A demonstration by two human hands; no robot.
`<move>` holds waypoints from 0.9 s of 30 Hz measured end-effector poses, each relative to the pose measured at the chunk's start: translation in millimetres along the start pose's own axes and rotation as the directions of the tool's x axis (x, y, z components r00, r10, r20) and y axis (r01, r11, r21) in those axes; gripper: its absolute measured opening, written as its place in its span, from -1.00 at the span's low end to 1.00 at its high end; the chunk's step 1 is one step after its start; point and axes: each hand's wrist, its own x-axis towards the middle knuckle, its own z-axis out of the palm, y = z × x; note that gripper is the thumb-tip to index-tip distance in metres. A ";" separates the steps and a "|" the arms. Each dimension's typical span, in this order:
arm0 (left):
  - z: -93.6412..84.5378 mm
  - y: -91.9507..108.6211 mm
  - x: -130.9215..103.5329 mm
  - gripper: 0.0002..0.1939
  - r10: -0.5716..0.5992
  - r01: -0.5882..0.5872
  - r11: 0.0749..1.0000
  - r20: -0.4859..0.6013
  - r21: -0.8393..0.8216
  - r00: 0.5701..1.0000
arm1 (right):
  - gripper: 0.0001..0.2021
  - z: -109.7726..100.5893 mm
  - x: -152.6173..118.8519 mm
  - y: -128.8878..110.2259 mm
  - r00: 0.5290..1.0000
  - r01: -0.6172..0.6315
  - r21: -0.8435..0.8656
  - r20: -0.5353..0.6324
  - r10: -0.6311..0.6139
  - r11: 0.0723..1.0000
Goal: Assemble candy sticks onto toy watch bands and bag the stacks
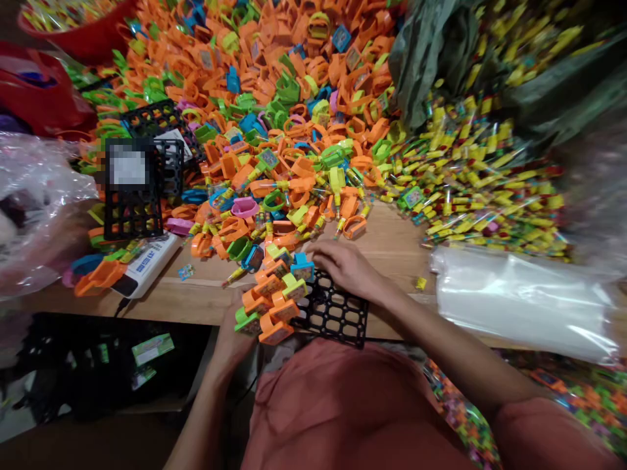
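Note:
A black plastic grid tray [337,313] is tilted at the table's front edge. Several orange, green and yellow toy watches [277,310] stand in rows on its left part, while open cells show on the right. My left hand [234,336] grips the left side of the tray, its fingertips hidden behind the watches. Over the tray's far edge, my right hand [345,264] has its fingers curled at a blue toy watch [302,267] in the far row. Just beyond lie a dark blue watch [253,258] and a green one [239,249].
A big heap of toy watches [294,85] covers the back of the table. Yellow-capped clear tubes [480,189] are piled at right, behind clear plastic bags [519,303]. More black grids [132,212], a white power strip [149,264] and a plastic-wrapped bundle [44,202] stand left.

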 end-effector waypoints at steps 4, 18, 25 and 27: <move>-4.0 5.1 -6.3 -0.66 -0.001 0.002 1.000 -0.042 0.005 0.999 | -0.74 -19.8 3.8 1.7 0.933 -0.354 -0.390 -0.086 0.350 0.850; -48.6 86.4 -1.6 -0.68 0.472 -0.384 0.841 -0.172 0.381 0.864 | -0.64 -39.4 -26.1 17.7 0.898 -0.431 -0.504 -0.164 0.408 0.748; -14.0 123.4 25.2 -0.61 0.597 -0.712 0.480 0.405 0.512 0.693 | -0.91 -27.8 -17.1 7.8 0.937 -0.342 -0.256 -0.170 0.306 0.904; -9.7 120.7 27.3 -0.70 0.575 -0.697 0.493 0.406 0.521 0.710 | -0.93 -15.4 -15.4 -1.0 0.951 -0.284 -0.026 -0.133 0.278 0.958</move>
